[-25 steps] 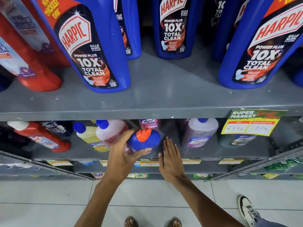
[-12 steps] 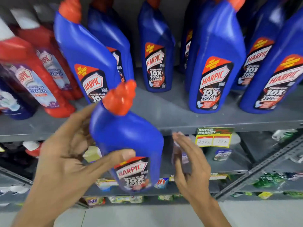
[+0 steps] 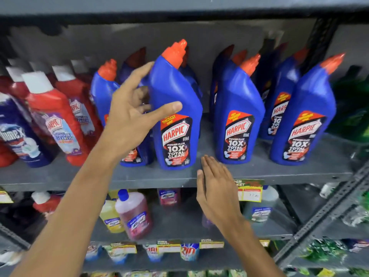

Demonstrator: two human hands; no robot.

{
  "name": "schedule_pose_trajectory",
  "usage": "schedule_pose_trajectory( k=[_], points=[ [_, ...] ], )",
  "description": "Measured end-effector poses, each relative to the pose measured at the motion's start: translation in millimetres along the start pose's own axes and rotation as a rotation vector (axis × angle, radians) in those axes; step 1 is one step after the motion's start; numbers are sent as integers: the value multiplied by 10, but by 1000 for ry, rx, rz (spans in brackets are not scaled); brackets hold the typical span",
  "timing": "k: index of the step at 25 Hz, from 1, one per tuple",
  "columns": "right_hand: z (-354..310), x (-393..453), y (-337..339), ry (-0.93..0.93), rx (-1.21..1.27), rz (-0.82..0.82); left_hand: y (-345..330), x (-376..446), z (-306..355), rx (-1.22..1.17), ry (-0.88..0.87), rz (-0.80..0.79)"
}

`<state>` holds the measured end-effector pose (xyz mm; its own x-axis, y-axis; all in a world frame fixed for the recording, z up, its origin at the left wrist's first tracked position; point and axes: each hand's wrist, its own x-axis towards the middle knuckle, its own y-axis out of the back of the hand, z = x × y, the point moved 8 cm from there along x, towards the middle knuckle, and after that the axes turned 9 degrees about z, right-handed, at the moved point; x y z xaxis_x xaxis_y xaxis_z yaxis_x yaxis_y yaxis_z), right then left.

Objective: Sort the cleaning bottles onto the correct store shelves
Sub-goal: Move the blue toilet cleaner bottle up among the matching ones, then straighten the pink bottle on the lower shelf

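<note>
A blue Harpic bottle point(image 3: 179, 92) with an orange cap stands upright on the grey middle shelf point(image 3: 259, 172), near its front edge. My left hand point(image 3: 129, 116) wraps it from the left, thumb across the front above the label and index finger on its shoulder. More blue Harpic bottles stand on both sides: one point(image 3: 237, 116) to its right across a gap, another point(image 3: 305, 120) further right, several behind. My right hand point(image 3: 215, 190) is flat and open, its fingertips at the shelf's front edge just right of the held bottle, holding nothing.
Red Harpic bottles point(image 3: 54, 116) with white caps fill the shelf's left part. Dark green bottles point(image 3: 355, 108) stand at the far right. The shelf below holds a pink bottle point(image 3: 133, 214), a yellow one point(image 3: 110, 216) and a price tag point(image 3: 249, 190). A slanted metal upright point(image 3: 319, 216) is at the lower right.
My left hand took the blue bottle from the lower shelf, lifted it and set it upright among the blue Harpic bottles. My right hand rose alongside to the shelf edge.
</note>
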<state>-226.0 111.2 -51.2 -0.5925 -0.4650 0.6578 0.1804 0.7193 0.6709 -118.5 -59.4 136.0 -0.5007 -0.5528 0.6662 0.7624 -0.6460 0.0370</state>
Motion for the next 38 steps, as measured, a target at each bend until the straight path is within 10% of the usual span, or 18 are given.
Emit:
schedule_pose_trajectory(
  k=[29,34,38],
  points=[
    [-28,-29,-63,-35,-106,89,-153,-30,-410,136,302,-153],
    [-28,-27,-74,-25,-88,103,638,-1442,-236,381,86,246],
    [-35,-32,-90,-36,-75,109,1317,-2564,-1250,663,512,450]
  ],
)
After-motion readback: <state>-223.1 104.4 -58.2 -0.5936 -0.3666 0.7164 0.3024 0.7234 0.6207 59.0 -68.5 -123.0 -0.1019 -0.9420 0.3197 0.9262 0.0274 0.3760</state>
